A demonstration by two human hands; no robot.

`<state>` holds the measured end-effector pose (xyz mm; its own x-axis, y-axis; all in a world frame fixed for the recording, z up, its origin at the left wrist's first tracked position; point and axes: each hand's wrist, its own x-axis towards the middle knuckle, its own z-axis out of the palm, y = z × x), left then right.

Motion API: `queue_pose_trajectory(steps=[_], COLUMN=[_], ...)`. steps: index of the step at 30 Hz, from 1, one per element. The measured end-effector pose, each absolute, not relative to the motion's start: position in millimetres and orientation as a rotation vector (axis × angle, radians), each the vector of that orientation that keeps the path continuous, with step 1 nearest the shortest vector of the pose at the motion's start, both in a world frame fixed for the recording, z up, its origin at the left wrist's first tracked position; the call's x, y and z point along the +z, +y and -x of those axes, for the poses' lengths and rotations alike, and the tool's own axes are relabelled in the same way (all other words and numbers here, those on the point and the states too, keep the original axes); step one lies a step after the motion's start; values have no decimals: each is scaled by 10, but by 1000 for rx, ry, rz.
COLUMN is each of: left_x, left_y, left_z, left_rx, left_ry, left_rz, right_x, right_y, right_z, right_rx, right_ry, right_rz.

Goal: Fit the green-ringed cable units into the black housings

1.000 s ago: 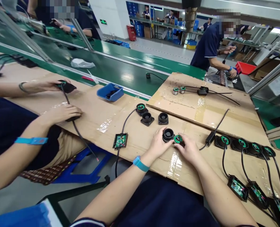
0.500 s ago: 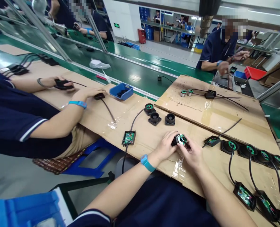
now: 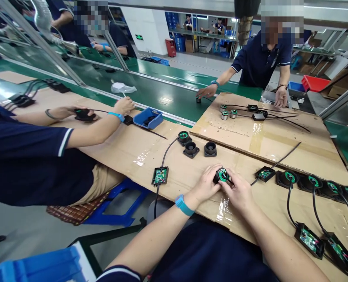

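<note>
Over there, well right of the open circuit box [image 3: 160, 176], the left hand [image 3: 205, 184] curls its fingers round a black housing [image 3: 217, 175] while the right hand [image 3: 240, 190] pinches the green disc [image 3: 222, 176] at its mouth between thumb and fingertips

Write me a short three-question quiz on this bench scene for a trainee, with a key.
1. Multiple choice: what do the left hand and right hand hold between them?
a) a red tray
b) a round black part showing a green board
c) a white bag

2. True or false: this person's blue wristband is on the right wrist.

3. Count: of the three square-based black housings grouped just beyond the left hand, how many show a green board?

Key: 1 b; 2 false, it is on the left wrist; 3 one.
</note>
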<state>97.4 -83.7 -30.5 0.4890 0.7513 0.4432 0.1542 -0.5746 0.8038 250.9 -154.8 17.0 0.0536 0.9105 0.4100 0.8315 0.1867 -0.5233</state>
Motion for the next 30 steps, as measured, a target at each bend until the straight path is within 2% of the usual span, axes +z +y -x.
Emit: queue_pose_trajectory(steps=[9,20,25,27,30], left_x=[-273,-276,32,230,319], left_y=[-842,-890,-839,-848,-894], left_z=[-956,-1032,-720,-452,-165], left_rx=[1035,943,842,740,200], left_ry=[725,755,876,756,126], left_rz=[-1999,-1919,-1762,-1596,-1359], right_x=[191,-35,-249,-127,130], right_y=[-1553,-1482,-1319,-1354,-1456], right_z=[-2517,-2660,-2836,-2870,-2870], right_rx=[318,267,137,49,-101], right_ry=[-1782,-1936,-1990,-1962,-1752], right_rz=[1715,1662,1633,1634,1693])
